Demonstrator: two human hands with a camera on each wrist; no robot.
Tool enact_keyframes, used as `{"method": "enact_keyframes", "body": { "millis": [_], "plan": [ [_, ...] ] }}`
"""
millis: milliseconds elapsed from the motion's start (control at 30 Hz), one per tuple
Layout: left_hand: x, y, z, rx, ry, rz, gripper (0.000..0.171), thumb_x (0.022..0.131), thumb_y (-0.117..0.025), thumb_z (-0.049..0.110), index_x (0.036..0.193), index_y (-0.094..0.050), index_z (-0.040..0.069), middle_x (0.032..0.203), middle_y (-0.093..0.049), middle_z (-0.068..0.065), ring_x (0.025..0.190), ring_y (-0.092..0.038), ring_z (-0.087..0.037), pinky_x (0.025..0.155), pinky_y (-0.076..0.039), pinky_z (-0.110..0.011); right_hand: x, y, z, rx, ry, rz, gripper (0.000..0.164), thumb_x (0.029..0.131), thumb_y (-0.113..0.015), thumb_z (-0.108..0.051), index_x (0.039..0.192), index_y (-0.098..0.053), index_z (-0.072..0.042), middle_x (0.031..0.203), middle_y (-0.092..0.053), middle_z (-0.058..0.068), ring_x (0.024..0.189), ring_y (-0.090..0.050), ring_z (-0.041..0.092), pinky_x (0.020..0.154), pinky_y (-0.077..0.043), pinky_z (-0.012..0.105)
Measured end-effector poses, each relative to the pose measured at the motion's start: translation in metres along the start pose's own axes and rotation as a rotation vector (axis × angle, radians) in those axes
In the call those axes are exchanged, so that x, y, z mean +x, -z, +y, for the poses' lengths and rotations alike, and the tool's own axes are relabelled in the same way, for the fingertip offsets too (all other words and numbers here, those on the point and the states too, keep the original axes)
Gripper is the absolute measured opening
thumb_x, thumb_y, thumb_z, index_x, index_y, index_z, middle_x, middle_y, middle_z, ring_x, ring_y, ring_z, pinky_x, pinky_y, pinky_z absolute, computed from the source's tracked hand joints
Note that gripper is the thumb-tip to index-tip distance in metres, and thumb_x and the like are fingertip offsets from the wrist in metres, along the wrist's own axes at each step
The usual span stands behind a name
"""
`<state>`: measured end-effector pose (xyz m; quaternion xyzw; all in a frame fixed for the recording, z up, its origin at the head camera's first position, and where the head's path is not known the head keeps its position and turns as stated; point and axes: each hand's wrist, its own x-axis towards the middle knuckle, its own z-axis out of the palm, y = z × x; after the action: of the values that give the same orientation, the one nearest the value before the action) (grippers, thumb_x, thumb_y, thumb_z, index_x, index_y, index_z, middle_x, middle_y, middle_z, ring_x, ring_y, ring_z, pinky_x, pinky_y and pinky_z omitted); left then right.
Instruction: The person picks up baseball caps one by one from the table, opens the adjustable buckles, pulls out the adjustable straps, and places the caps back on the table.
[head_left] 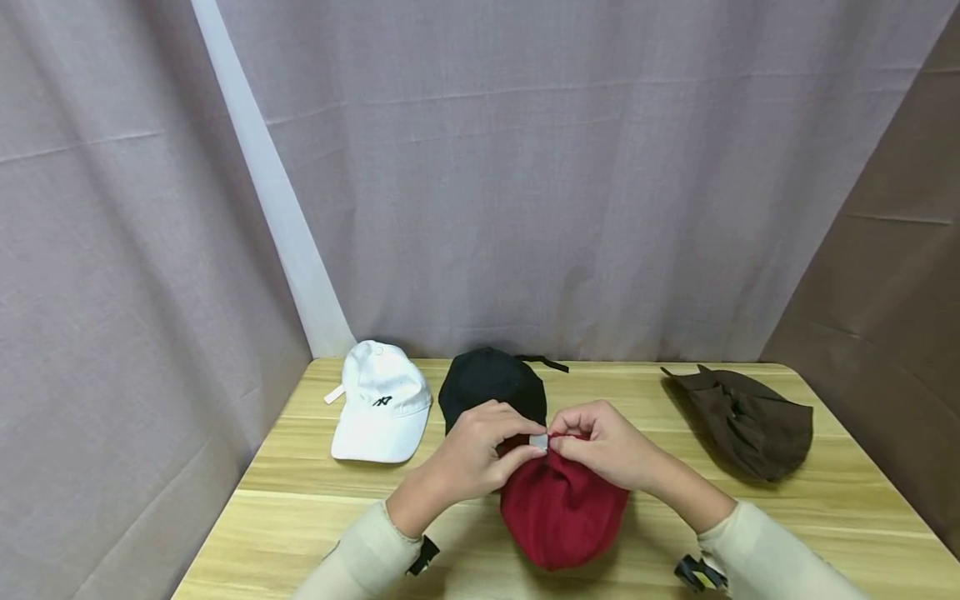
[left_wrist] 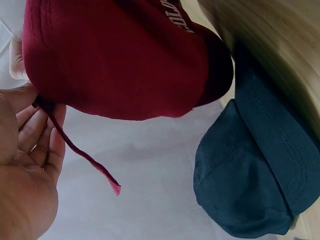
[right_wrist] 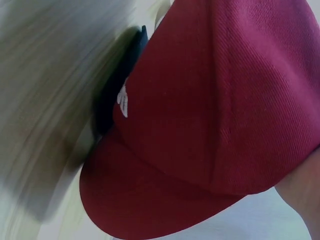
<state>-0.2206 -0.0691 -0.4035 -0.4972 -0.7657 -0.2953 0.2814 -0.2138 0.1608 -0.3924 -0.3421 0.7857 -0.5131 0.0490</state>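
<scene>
A red baseball cap (head_left: 566, 517) is held over the front middle of the table by both hands. My left hand (head_left: 480, 450) pinches a small pale tab or buckle (head_left: 538, 442) at the cap's edge between thumb and finger. Right beside it, my right hand (head_left: 611, 446) pinches the red fabric. In the left wrist view a thin red strap (left_wrist: 82, 152) hangs from the left fingers, and light lettering (left_wrist: 176, 15) shows on the cap. The right wrist view shows the cap's brim (right_wrist: 150, 200); only part of the right hand (right_wrist: 304, 187) appears there, its fingertips hidden.
A black cap (head_left: 491, 385) lies just behind the red one, its strap (head_left: 543, 362) stretched to the right. To the left sits a white cap (head_left: 382, 404) with a dark logo. A dark brown cap (head_left: 750, 425) lies at the right. Grey curtains (head_left: 525, 208) border the wooden table (head_left: 300, 521).
</scene>
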Motion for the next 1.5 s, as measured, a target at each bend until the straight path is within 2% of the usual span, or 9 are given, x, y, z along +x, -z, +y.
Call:
{"method": "enact_keyframes", "body": {
  "millis": [167,367,667,933,1300,1500],
  "plan": [
    [-0.002,-0.001,-0.001,0.03,-0.006,0.006,0.016,0.091,-0.074,0.026,0.103,-0.076,0.016,0.093,-0.076,0.006,0.082,-0.065,-0.001,0.078,-0.048,-0.013,0.003,0.002,-0.003,-0.014,-0.031,-0.039,0.014,0.09,-0.061,0.0,0.082,-0.07,-0.009,0.063,-0.052,-0.01,0.057,-0.041,-0.004,0.048,-0.034,0.017],
    [-0.004,0.0,-0.004,0.056,0.012,-0.022,0.016,0.09,-0.074,0.023,0.105,-0.073,0.017,0.095,-0.075,0.009,0.08,-0.063,0.0,0.076,-0.047,-0.012,0.006,0.007,-0.006,-0.036,-0.086,-0.111,0.013,0.095,-0.061,-0.01,0.089,-0.072,-0.009,0.068,-0.059,-0.009,0.061,-0.045,-0.003,0.052,-0.038,0.017],
    [-0.008,-0.001,-0.007,0.006,0.069,-0.037,0.018,0.091,-0.073,0.024,0.108,-0.073,0.018,0.1,-0.076,0.01,0.085,-0.064,-0.001,0.078,-0.046,-0.009,0.007,0.012,-0.006,0.092,-0.072,-0.209,0.018,0.1,-0.057,-0.01,0.099,-0.07,0.002,0.08,-0.068,-0.004,0.07,-0.056,-0.002,0.062,-0.048,0.017],
    [-0.01,0.001,-0.008,-0.003,0.108,-0.067,0.02,0.094,-0.069,0.028,0.112,-0.072,0.021,0.106,-0.075,0.012,0.086,-0.061,0.0,0.077,-0.044,-0.007,0.006,0.013,-0.006,0.171,-0.132,-0.228,0.021,0.1,-0.055,-0.01,0.106,-0.068,0.006,0.089,-0.072,-0.001,0.078,-0.061,0.0,0.069,-0.051,0.018],
    [-0.015,0.003,-0.009,-0.042,0.146,-0.075,0.02,0.095,-0.068,0.029,0.112,-0.072,0.021,0.105,-0.076,0.008,0.089,-0.062,-0.002,0.077,-0.046,-0.009,0.007,0.011,-0.003,0.307,-0.162,-0.271,0.026,0.101,-0.054,-0.011,0.112,-0.063,0.011,0.091,-0.073,0.003,0.075,-0.065,0.001,0.067,-0.054,0.018],
    [-0.016,0.005,-0.011,-0.035,0.149,-0.063,0.019,0.094,-0.069,0.029,0.112,-0.072,0.021,0.104,-0.076,0.009,0.088,-0.062,-0.002,0.078,-0.045,-0.01,0.01,0.006,-0.001,0.293,-0.153,-0.264,0.026,0.102,-0.054,-0.013,0.111,-0.064,0.009,0.09,-0.072,0.002,0.075,-0.064,0.001,0.068,-0.053,0.017]
  ]
}}
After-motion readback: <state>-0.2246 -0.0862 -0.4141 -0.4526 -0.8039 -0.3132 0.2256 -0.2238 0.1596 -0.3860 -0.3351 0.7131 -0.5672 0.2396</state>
